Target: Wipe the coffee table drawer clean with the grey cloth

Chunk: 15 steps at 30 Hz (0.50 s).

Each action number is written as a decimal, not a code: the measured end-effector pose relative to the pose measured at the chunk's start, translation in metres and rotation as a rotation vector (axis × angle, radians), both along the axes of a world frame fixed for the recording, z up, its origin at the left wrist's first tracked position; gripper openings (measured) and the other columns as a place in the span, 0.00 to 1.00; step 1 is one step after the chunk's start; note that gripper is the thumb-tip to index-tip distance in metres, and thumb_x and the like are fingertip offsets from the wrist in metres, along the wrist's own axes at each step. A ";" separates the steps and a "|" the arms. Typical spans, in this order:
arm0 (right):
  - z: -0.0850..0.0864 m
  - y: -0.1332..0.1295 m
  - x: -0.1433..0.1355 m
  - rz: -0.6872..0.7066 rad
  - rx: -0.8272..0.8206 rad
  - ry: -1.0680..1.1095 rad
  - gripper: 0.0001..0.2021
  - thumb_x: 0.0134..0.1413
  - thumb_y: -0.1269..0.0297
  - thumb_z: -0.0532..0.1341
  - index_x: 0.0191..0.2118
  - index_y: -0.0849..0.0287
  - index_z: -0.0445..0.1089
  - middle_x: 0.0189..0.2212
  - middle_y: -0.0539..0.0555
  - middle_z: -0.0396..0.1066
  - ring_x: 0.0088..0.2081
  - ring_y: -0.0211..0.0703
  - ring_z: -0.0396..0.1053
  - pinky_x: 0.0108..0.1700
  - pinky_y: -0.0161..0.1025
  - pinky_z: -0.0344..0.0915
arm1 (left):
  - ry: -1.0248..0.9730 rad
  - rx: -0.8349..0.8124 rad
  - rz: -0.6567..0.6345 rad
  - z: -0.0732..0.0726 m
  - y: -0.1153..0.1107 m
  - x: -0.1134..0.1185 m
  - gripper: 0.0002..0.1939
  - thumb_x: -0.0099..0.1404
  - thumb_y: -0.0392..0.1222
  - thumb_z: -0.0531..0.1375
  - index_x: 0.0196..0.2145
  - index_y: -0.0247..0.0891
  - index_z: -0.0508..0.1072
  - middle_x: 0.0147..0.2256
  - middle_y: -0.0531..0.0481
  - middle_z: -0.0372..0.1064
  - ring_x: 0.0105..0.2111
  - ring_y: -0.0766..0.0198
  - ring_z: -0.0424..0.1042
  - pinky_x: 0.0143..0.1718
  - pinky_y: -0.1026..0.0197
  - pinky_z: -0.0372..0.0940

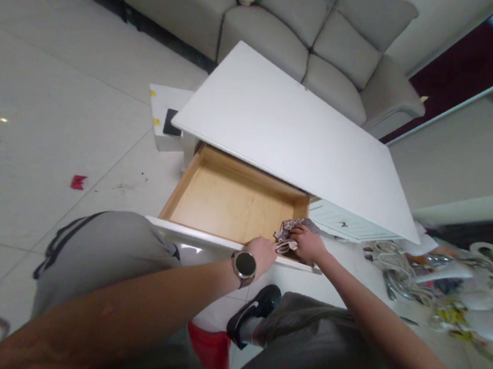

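A wooden drawer [231, 200] is pulled out from under the white tabletop [298, 131]. In its right front corner lies a small patterned cloth pouch [287, 227] with pale cords. My right hand [306, 243] is closed on the pouch from the right side. My left hand [262, 252], below a wristwatch [244, 265], reaches over the drawer's white front edge and touches the pale cords; its fingertips are too small to make out clearly. Bare wood shows across the rest of the drawer bottom.
A grey sofa [264, 37] stands behind the table. A white box [167, 100] is beside the table's left end. Bagged items and coiled cords [398, 269] lie at the right. Something red [211, 348] is on the floor between my legs, near my black shoe [258, 308].
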State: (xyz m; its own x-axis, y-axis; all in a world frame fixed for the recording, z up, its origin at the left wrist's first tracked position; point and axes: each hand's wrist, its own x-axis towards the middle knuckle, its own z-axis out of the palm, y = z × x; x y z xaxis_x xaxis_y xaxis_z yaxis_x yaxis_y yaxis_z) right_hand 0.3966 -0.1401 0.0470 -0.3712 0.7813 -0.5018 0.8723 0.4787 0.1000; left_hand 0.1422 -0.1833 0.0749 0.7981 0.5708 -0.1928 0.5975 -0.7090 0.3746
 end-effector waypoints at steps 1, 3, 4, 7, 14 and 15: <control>-0.002 0.006 0.002 -0.010 0.025 -0.010 0.18 0.55 0.63 0.60 0.50 0.54 0.79 0.63 0.55 0.67 0.67 0.54 0.55 0.60 0.49 0.65 | 0.021 0.003 0.008 0.003 0.000 0.000 0.13 0.67 0.26 0.56 0.40 0.29 0.82 0.33 0.34 0.79 0.38 0.55 0.79 0.35 0.59 0.71; -0.004 0.023 0.005 -0.038 0.084 -0.039 0.19 0.55 0.63 0.60 0.51 0.53 0.78 0.68 0.54 0.61 0.70 0.56 0.51 0.60 0.51 0.66 | 0.043 -0.001 0.016 0.008 0.000 -0.001 0.13 0.67 0.26 0.57 0.39 0.29 0.82 0.35 0.34 0.79 0.38 0.54 0.79 0.35 0.57 0.72; -0.005 0.034 0.006 -0.050 0.125 -0.052 0.19 0.56 0.63 0.60 0.52 0.53 0.77 0.69 0.53 0.59 0.71 0.56 0.49 0.60 0.52 0.66 | 0.039 -0.014 0.015 0.010 0.000 -0.001 0.12 0.66 0.26 0.57 0.39 0.29 0.82 0.35 0.34 0.79 0.39 0.53 0.79 0.36 0.56 0.72; -0.006 0.068 0.008 -0.089 0.252 -0.071 0.22 0.58 0.64 0.59 0.58 0.53 0.74 0.71 0.53 0.55 0.71 0.57 0.46 0.61 0.52 0.65 | 0.037 -0.065 0.023 0.015 0.000 -0.001 0.11 0.66 0.27 0.58 0.38 0.29 0.82 0.37 0.34 0.80 0.42 0.50 0.79 0.37 0.53 0.73; -0.018 0.103 -0.007 -0.096 0.233 -0.178 0.20 0.64 0.65 0.51 0.54 0.54 0.76 0.64 0.59 0.66 0.68 0.58 0.51 0.55 0.55 0.68 | 0.067 -0.135 0.035 0.020 0.003 0.001 0.15 0.67 0.26 0.54 0.41 0.29 0.82 0.42 0.33 0.79 0.44 0.48 0.79 0.40 0.49 0.74; -0.021 0.102 -0.010 -0.095 0.244 -0.205 0.20 0.64 0.67 0.51 0.53 0.55 0.76 0.64 0.60 0.66 0.68 0.59 0.51 0.54 0.57 0.68 | 0.080 -0.143 0.031 0.021 0.003 0.001 0.16 0.68 0.26 0.54 0.41 0.29 0.82 0.42 0.33 0.79 0.44 0.48 0.79 0.40 0.49 0.74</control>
State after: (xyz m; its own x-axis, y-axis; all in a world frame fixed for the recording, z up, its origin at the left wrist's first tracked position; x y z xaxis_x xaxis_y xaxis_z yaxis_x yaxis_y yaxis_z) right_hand 0.3867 -0.0380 0.0262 -0.2012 0.9140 -0.3522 0.8617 0.3361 0.3801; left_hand 0.1430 -0.1802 0.0959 0.7592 0.5572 -0.3362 0.6505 -0.6327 0.4203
